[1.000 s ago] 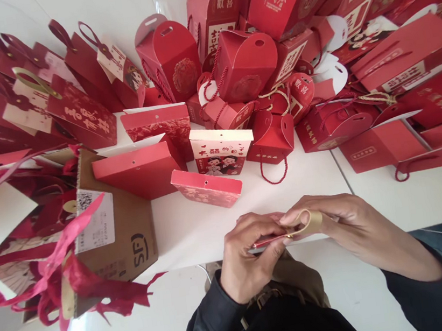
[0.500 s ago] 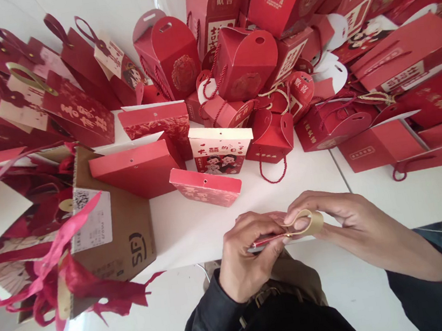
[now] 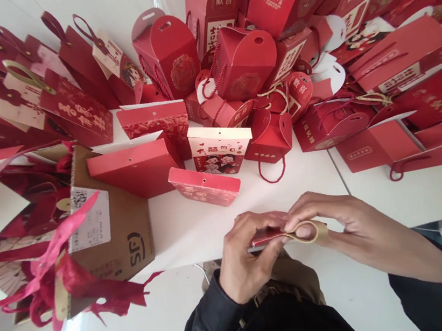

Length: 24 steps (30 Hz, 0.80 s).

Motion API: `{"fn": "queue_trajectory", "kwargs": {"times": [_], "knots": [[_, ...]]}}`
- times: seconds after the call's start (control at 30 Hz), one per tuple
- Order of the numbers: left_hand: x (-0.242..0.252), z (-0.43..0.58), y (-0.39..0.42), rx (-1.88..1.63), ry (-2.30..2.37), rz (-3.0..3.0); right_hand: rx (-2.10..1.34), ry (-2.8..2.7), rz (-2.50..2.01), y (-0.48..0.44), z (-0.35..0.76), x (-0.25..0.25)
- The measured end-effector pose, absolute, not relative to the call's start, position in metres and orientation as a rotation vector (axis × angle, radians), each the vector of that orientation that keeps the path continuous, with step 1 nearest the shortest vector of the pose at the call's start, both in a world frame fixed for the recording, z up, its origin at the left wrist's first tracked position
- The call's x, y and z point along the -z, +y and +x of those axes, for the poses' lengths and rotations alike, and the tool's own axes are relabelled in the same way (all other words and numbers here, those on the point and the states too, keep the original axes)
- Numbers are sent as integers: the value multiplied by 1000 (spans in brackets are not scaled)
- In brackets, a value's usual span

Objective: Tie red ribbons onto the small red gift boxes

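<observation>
My left hand (image 3: 246,254) pinches a flat red folded gift bag (image 3: 266,235) at the front edge of the white table (image 3: 196,223). Its thumb and fingers are pressed together on the bag. My right hand (image 3: 341,225) is closed on the bag's tan loop handle (image 3: 310,231), one fingertip poking through the loop. Both hands meet just above the table edge, in front of my dark sleeves. Most of the bag is hidden by my fingers.
A brown cardboard box (image 3: 114,239) with red ribbons (image 3: 77,282) stands at the left. Flat red bags (image 3: 205,185) lie just beyond my hands. Behind them, many assembled red gift boxes (image 3: 246,64) and bags with handles (image 3: 75,106) crowd the table.
My hands have stayed in place. The right hand's fingers shifted slightly on the tan loop, which now lies flatter against the bag.
</observation>
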State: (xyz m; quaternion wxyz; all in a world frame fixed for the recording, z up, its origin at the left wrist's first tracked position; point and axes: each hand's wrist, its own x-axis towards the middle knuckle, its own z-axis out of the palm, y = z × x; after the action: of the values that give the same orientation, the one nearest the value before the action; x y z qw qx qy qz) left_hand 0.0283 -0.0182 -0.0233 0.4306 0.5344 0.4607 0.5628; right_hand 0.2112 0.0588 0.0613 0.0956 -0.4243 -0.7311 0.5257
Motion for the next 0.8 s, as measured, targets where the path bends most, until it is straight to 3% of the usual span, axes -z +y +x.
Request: {"fn": "queue_trajectory", "kwargs": {"times": [0.47, 0.8], "knots": [[22, 27, -16, -1445, 1165, 1376, -1512, -2320, -1223, 54, 221, -56], [19, 30, -13, -1503, 1177, 1377, -1294, -2344, -1205, 45, 218, -61]]}}
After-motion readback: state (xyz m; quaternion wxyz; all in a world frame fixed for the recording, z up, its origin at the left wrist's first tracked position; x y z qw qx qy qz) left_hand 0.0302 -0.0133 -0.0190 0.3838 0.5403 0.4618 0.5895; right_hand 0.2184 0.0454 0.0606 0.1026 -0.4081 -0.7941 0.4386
